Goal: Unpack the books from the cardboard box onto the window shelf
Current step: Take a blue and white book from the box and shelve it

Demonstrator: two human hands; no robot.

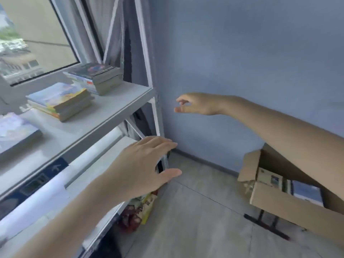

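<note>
Down near the camera, the left hand (143, 164) was flat and spread wide, palm down, holding nothing. It hung in the air in front of the edge of a white lower shelf (104, 159). Under that shelf, on the floor (204, 211), sat a bright bag (141, 209) with red and yellow on it.

To the right, the box (290, 207) stood open on a dark stand (268, 225). One flap (249, 166) stuck up on its left side. Books (273, 180) still lay inside it, and a blue cover showed there too. The right arm reached across above the box and hid part of it.

On the left, the window shelf (115, 105) held three lots of books. The nearest book (16, 133) lay flat at the left edge, with a pale purple cover. Behind it was a small stack (59, 101) with a blue and yellow top. Farther back, just beside the window frame, was a taller stack (96, 77) with a dark top. The stacks were apart from each other.

Farther away, the right hand (197, 105) was out in front of the blue wall (242, 62). Its fingers were loosely curled, with the thumb and first finger close together. It was too blurry to tell whether they touched, but nothing was in them. The hand was near the shelf's corner and did not touch it.

Last, the window (37, 34) showed buildings outside.
</note>
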